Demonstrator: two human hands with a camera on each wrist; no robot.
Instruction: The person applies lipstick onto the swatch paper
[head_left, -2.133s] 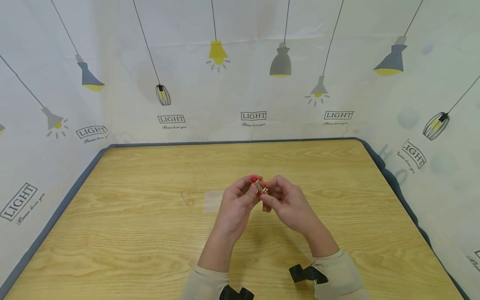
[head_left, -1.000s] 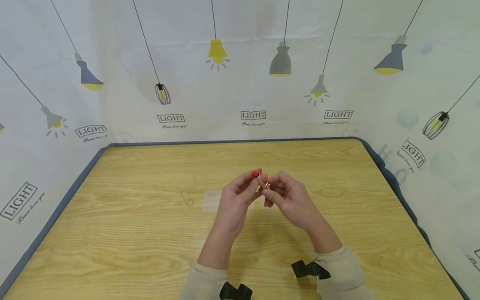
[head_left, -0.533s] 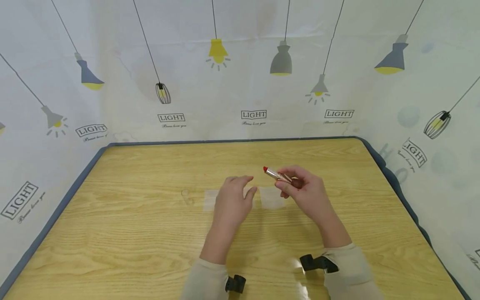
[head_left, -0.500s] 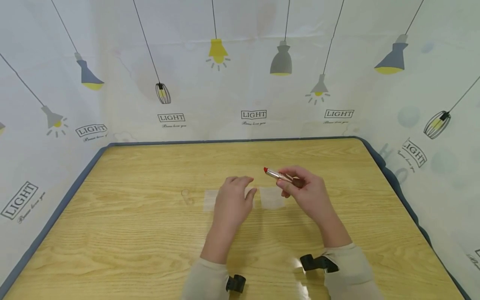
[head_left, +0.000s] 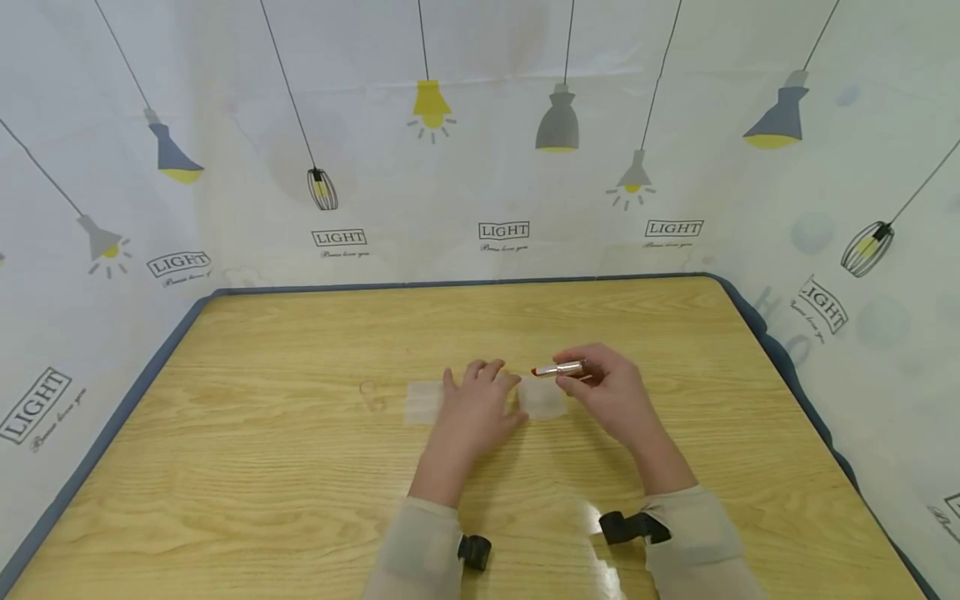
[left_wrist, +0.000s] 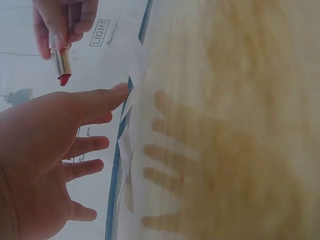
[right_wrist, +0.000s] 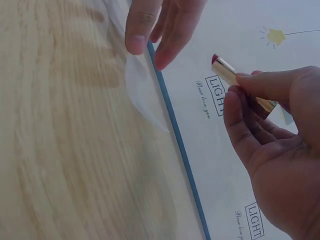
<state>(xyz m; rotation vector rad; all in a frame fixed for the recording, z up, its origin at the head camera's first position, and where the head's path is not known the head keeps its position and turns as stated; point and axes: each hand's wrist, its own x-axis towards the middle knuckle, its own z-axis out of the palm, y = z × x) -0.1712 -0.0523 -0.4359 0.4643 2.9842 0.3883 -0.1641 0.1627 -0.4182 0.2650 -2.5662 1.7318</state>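
A lipstick (head_left: 558, 369) in a shiny gold case, its red tip exposed, is pinched between the thumb and fingers of my right hand (head_left: 611, 389). It lies nearly level, tip pointing left, above a thin white sheet (head_left: 543, 400) on the table; the right wrist view shows the lipstick (right_wrist: 226, 70) apart from the table. My left hand (head_left: 476, 414) spreads its fingers between that sheet and a second white sheet (head_left: 423, 403), partly covering the latter. In the left wrist view the left hand (left_wrist: 40, 150) holds nothing, and its fingertips stand off from their shadows on the table.
The wood-grain table (head_left: 262, 467) has a dark blue edge (head_left: 465, 285). White curtains (head_left: 502, 183) printed with lamps stand around its back and sides. A faint mark (head_left: 371, 396) shows left of the sheets. Black wrist straps (head_left: 633, 527) sit on beige sleeves.
My left hand has let go of the lipstick, moved left and down toward the sheets and spread its fingers. My right hand has taken the lipstick rightward, then tipped its red end lower.
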